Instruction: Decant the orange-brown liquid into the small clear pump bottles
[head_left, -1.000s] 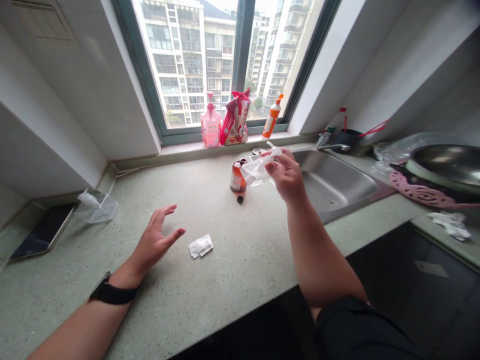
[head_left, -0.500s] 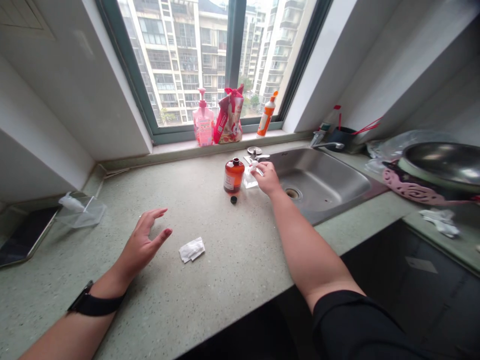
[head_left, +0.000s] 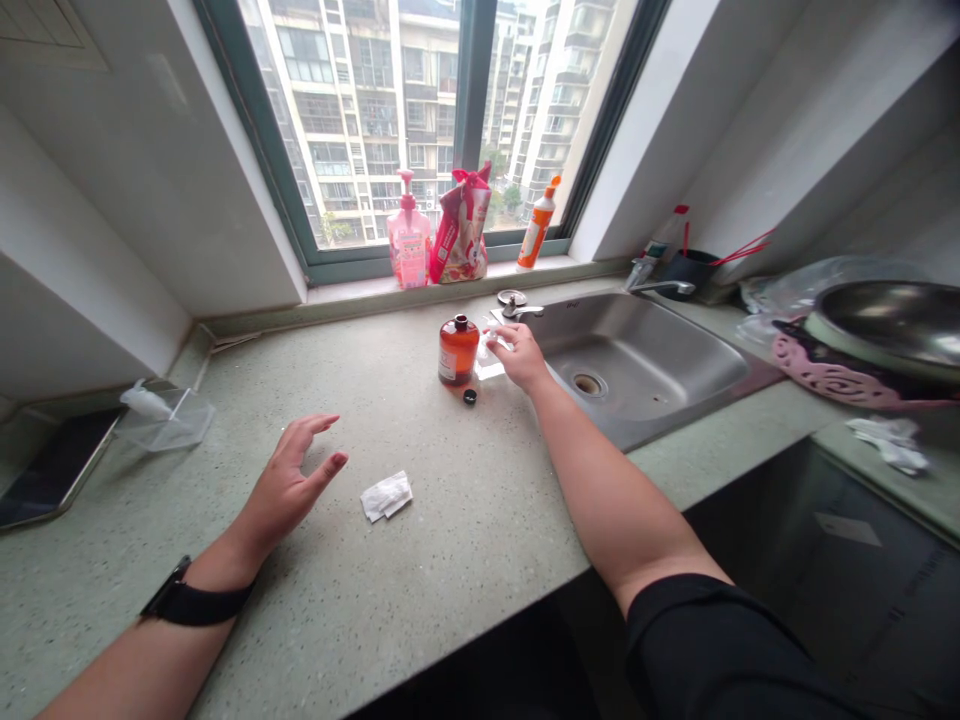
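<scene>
My right hand point(head_left: 519, 355) reaches to the sink's left edge, its fingers pinched at the white top of a small clear container point(head_left: 491, 368). Its lower part shows as clear and squarish; the hand hides some of it. Close on its left stands an uncapped amber bottle point(head_left: 458, 352) with a pale label, upright. A small black cap point(head_left: 469, 397) lies on the counter in front of that bottle. My left hand point(head_left: 296, 480) hovers or rests over the counter with thumb and fingers apart, holding nothing. Nearest to it is a folded white tissue point(head_left: 387, 496).
A steel sink point(head_left: 637, 340) with a faucet point(head_left: 664, 287) lies to the right, a wok point(head_left: 892, 325) beyond it. A clear box with a white pump point(head_left: 161, 415) stands left by a dark panel point(head_left: 52, 465). A pink pump bottle point(head_left: 409, 245) is on the sill.
The amber bottle has shifted slightly left, away from the cap. My right hand and the clear container have moved a little left too. My left hand keeps its pose.
</scene>
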